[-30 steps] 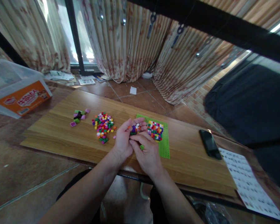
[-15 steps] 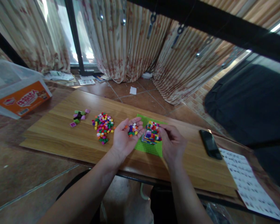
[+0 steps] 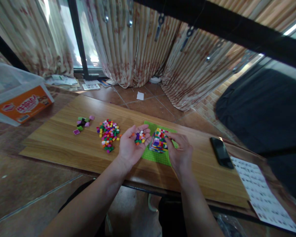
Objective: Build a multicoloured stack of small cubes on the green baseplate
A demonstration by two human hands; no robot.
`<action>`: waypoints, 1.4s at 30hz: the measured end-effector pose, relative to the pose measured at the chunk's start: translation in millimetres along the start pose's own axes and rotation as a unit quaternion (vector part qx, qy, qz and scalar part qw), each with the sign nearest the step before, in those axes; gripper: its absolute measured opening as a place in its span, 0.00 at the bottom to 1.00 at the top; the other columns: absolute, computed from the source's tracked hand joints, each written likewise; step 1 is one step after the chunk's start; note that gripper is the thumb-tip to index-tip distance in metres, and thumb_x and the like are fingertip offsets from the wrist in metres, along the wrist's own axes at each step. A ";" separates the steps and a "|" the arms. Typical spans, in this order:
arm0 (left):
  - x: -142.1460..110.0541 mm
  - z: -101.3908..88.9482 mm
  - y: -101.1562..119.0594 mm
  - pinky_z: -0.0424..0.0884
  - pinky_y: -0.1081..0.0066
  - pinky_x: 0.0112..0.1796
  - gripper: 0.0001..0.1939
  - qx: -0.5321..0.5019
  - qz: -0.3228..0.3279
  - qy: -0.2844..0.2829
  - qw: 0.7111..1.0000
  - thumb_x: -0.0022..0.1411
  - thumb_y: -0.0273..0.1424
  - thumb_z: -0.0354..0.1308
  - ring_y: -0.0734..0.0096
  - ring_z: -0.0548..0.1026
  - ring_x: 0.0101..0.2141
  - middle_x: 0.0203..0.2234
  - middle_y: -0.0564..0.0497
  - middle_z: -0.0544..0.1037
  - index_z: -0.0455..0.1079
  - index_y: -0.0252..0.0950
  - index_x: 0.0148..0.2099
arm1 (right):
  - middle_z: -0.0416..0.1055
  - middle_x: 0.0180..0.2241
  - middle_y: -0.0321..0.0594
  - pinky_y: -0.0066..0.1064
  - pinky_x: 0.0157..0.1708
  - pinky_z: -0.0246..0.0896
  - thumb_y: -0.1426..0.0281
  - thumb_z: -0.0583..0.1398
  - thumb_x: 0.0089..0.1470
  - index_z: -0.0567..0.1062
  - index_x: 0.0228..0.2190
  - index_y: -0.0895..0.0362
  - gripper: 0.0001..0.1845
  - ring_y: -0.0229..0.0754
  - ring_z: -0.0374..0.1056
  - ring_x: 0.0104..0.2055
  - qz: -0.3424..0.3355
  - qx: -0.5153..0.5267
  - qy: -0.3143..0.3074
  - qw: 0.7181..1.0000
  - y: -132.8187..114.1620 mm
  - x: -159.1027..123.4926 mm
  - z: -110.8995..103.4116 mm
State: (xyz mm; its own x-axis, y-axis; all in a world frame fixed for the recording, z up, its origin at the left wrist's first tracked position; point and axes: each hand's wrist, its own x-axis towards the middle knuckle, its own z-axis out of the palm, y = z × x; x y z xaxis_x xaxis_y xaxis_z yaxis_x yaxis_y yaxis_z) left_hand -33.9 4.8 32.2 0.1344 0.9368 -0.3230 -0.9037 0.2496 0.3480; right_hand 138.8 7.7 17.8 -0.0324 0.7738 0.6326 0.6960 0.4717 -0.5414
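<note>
My left hand [image 3: 130, 146] is palm up, fingers slightly curled, cradling several small coloured building bricks [image 3: 139, 137]. To its right, a block of stacked multicoloured bricks [image 3: 159, 141] stands on a green studded baseplate [image 3: 158, 160]. My right hand [image 3: 179, 149] reaches in from the right with thumb and forefinger pinched at the block's upper right edge. A small brick seems to be between those fingertips, mostly hidden by them. A loose pile of small mixed bricks [image 3: 110, 133] lies on the wooden board left of my left hand.
Larger pink, green and black bricks [image 3: 83, 122] lie farther left on the wooden board [image 3: 56, 144]. A black phone [image 3: 221, 152] and a printed sheet [image 3: 263, 191] are at the right. A clear plastic box [image 3: 17, 98] stands far left. A dark bar [image 3: 212, 23] crosses overhead.
My right hand has moved slightly left, its fingertips now farther over the top of the brick block. My left hand stays cupped under the loose bricks.
</note>
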 end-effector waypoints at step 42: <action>-1.6 0.0 2.4 0.73 0.69 0.34 0.17 -0.005 -0.008 0.012 1.000 0.63 0.34 0.49 0.71 0.74 0.27 0.26 0.43 0.76 0.76 0.28 0.36 | 0.76 0.35 0.40 0.36 0.37 0.69 0.60 0.63 0.46 0.74 0.43 0.57 0.22 0.39 0.71 0.34 0.296 0.249 0.009 0.922 20.6 1.7 25.6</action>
State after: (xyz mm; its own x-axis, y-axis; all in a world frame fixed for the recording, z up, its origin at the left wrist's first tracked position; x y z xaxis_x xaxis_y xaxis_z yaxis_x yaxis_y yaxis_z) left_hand -36.3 3.9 33.5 0.1393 0.9263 -0.3502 -0.9052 0.2625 0.3342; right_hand 134.7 29.6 -6.4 0.2618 0.9531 0.1516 0.1723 0.1084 -0.9791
